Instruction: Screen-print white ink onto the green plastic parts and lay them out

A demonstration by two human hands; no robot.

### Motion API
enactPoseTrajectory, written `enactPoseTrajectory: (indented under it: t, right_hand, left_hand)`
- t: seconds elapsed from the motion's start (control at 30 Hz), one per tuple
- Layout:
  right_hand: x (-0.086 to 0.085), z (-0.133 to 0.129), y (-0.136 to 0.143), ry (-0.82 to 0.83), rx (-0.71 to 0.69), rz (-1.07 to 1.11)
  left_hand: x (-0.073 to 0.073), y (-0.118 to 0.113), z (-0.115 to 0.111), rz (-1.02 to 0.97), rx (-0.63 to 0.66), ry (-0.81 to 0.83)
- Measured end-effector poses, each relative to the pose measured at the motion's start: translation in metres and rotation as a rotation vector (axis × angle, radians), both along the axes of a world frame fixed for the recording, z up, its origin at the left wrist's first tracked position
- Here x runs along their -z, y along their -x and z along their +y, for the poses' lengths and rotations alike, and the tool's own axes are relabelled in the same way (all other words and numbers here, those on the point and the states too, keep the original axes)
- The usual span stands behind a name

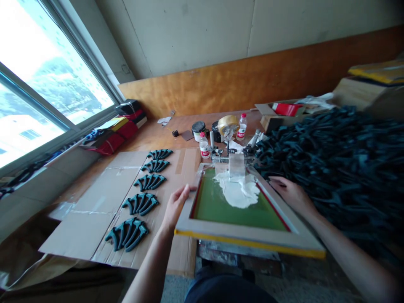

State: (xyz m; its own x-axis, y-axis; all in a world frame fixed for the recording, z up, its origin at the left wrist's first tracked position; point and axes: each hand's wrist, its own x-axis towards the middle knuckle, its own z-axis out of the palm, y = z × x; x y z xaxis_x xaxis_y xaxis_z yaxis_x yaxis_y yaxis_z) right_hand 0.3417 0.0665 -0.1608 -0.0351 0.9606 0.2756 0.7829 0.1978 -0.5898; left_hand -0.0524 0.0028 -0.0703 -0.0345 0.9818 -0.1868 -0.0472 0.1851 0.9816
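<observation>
A screen-printing frame with a green mesh lies tilted in front of me. White ink is smeared over the mesh, and a squeegee stands in it at the far end. My left hand is at the frame's left side, fingers closed; a small dark bit shows at the fingertips, too little to name. Beyond the frame's right side, my right hand has its fingers bent together beside a heap of dark green curved plastic parts. What it pinches, if anything, is lost against the dark heap.
On cardboard to the left, similar curved parts lie in fanned groups. Behind the frame stand small bottles, an ink tub and a tape roll. An open carton sits at the back right.
</observation>
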Motion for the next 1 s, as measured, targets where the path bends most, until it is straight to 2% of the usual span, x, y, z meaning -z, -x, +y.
enactPoseTrajectory:
  t: [0.07, 0.17, 0.23, 0.3, 0.4, 0.5, 0.57, 0.67, 0.73, 0.83, 0.9, 1.0]
  right_hand:
    - [-0.016, 0.007, 0.015, -0.054, -0.053, -0.018]
    - [-0.037, 0.015, 0.062, -0.199, -0.194, -0.218]
    - [-0.044, 0.019, 0.093, -0.186, -0.266, -0.381]
    - [-0.044, 0.017, 0.112, -0.080, -0.317, -0.489]
    - [-0.032, -0.003, 0.118, 0.020, -0.370, -0.548]
    - [-0.022, -0.036, 0.106, -0.081, -0.529, -0.548]
    - [-0.023, -0.052, 0.097, -0.154, -0.688, -0.523]
    - [-0.031, -0.055, 0.091, -0.113, -0.832, -0.489]
    - [-0.032, -0.051, 0.094, -0.095, -0.770, -0.468]
    - [-0.020, -0.057, 0.100, -0.256, -0.655, -0.432]
    - [-0.010, -0.066, 0.100, -0.350, -0.691, -0.407]
    - [-0.011, -0.065, 0.098, -0.250, -0.724, -0.385]
  left_hand:
    - [0.041, 0.007, -0.018, 0.077, 0.071, 0.080]
    - [0.100, 0.007, -0.027, 0.254, 0.087, 0.074]
    - [0.127, 0.005, -0.025, 0.400, 0.090, 0.055]
    - [0.141, 0.004, -0.022, 0.505, 0.110, 0.047]
    - [0.142, 0.005, -0.021, 0.567, 0.140, 0.064]
    - [0.136, 0.006, -0.023, 0.582, 0.146, 0.084]
    - [0.134, 0.006, -0.024, 0.584, 0.143, 0.086]
    - [0.135, 0.005, -0.024, 0.581, 0.136, 0.076]
    - [0.137, 0.005, -0.024, 0.569, 0.128, 0.070]
    - [0.139, 0.004, -0.023, 0.532, 0.100, 0.084]
    - [0.138, 0.003, -0.023, 0.512, 0.077, 0.109]
    - [0.134, 0.002, -0.022, 0.488, 0.068, 0.136]
